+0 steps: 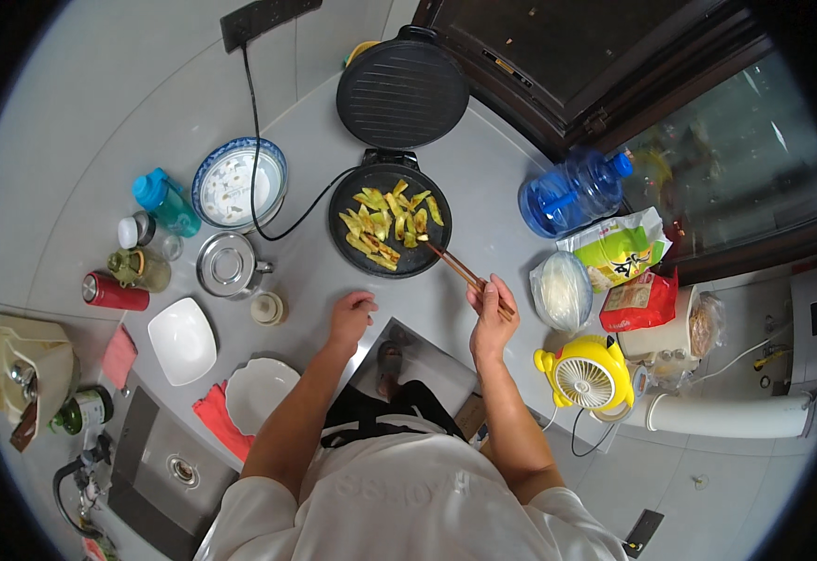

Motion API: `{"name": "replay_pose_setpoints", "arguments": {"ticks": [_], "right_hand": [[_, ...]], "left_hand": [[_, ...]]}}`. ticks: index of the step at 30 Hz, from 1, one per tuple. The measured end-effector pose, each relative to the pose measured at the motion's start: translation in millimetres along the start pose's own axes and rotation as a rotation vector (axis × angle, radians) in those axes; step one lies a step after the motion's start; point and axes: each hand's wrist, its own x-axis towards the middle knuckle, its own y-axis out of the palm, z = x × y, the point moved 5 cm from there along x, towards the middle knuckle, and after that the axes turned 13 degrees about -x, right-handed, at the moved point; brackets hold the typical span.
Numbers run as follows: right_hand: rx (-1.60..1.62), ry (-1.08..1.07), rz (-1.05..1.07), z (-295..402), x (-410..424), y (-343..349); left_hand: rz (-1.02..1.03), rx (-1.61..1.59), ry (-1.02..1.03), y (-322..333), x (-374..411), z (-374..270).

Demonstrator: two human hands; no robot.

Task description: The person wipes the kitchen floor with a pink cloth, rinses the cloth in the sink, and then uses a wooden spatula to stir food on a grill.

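My right hand [492,315] grips a pair of wooden chopsticks [463,269] slanting over the black electric griddle pan [352,249]. Their tips touch the lower right of a batch of yellow-green food strips [380,214], some browned. Hinged at the back, the ridged griddle lid [403,91] stands open. Over the counter's front edge, below the pan, my left hand [354,319] has its fingers curled, with nothing plainly visible in them. A lidded steel pot [226,265] and a small pale jar [267,308] stand to its left.
A black cord [254,105] crosses a blue-rimmed bowl [202,203]. Bottles, a white dish [183,341], a scalloped bowl [261,393] and a sink [149,456] are leftward. Rightward stand a large water bottle [570,193], food bags [638,301] and a yellow fan [585,379].
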Motion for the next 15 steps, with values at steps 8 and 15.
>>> {"name": "replay_pose_setpoints", "arguments": {"ticks": [8, 15], "right_hand": [[-0.045, -0.059, 0.058, 6, 3, 18], [-0.106, -0.089, 0.160, -33, -2, -12]], "left_hand": [[-0.020, -0.002, -0.006, -7, -15, -9], [-0.116, 0.004, 0.004, -1, -30, -13]]}}
